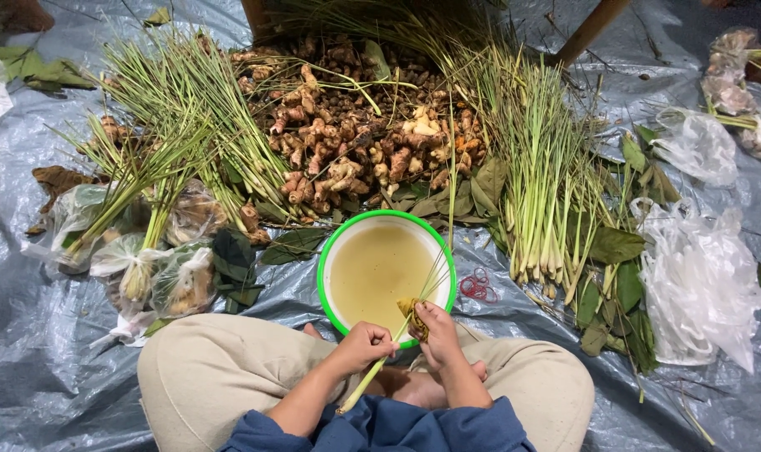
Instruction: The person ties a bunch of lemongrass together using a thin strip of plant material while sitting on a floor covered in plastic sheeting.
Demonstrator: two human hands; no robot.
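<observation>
Lemongrass stalk [379, 362] lay across our lap above the green-rimmed basin [386, 272]. Left hand [362, 345] fingers closed round it; right hand [435, 332] fingers pinched a folded leaf bundle [411, 310], seemingly mid-tying. Wrapping tighter looked next.

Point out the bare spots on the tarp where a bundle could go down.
Bare tarp lies at the near left, beside the left knee and below the filled bags. Another patch sits at the far right, past the empty bags. Around the basin, the roots and lemongrass crowd everything.
</observation>
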